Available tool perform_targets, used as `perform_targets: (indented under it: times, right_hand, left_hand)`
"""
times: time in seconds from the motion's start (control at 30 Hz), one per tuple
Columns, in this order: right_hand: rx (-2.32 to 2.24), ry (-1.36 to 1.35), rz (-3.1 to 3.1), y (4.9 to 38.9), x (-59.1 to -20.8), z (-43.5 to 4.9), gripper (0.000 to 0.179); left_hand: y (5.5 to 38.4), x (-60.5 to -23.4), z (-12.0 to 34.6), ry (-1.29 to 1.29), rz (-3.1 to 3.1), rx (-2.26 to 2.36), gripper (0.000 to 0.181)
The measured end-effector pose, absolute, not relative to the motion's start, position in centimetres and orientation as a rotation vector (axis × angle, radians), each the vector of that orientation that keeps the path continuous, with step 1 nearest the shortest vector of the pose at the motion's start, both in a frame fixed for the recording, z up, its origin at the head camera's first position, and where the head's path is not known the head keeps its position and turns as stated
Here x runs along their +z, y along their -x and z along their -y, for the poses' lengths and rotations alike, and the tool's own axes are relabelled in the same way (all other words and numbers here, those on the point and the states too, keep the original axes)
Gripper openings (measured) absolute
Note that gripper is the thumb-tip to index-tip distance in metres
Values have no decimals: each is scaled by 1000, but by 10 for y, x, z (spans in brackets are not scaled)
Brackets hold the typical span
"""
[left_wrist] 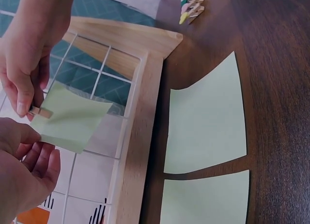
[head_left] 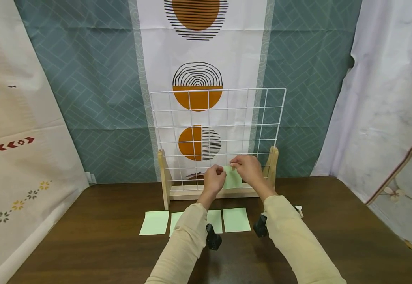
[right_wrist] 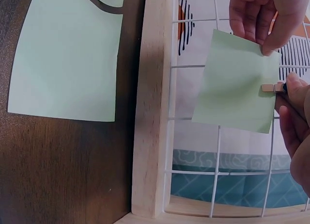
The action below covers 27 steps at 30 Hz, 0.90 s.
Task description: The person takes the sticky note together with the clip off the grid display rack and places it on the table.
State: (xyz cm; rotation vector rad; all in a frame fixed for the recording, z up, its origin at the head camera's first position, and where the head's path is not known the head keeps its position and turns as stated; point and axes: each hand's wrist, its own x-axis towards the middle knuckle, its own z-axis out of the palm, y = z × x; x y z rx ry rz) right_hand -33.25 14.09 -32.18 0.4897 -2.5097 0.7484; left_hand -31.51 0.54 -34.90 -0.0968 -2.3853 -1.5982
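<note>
A pale green square note is held against the lower part of a white wire grid. My left hand pinches one side edge of the note between thumb and fingers. At its top edge, my right hand grips a small wooden clothespin. The clothespin's jaws lie over the paper in both wrist views. Whether it also catches a grid wire, I cannot tell. Several more green notes lie in a row on the table, some partly behind my left sleeve.
The grid stands in a wooden base with upright side supports. To the right on the dark table lie several small clothespins with coloured tops. A patterned cloth hangs behind the grid.
</note>
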Motion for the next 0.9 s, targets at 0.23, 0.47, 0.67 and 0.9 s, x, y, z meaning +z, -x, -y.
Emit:
perform_targets:
  times: [0.23, 0.47, 0.67, 0.9]
  right_hand:
    - [741, -484, 2490, 333, -324, -141, 11]
    - [726, -467, 2481, 333, -324, -140, 11]
    - [750, -451, 2480, 334, -322, -140, 12]
    - [837, -470, 2455, 332, -320, -141, 12]
  left_hand:
    - [314, -347, -6, 102, 2397, -1578, 14]
    - [314, -345, -5, 106, 2401, -1569, 15]
    - [315, -345, -4, 113, 2395, -1564, 15]
    - [314, -342, -3, 128, 2395, -1529, 14]
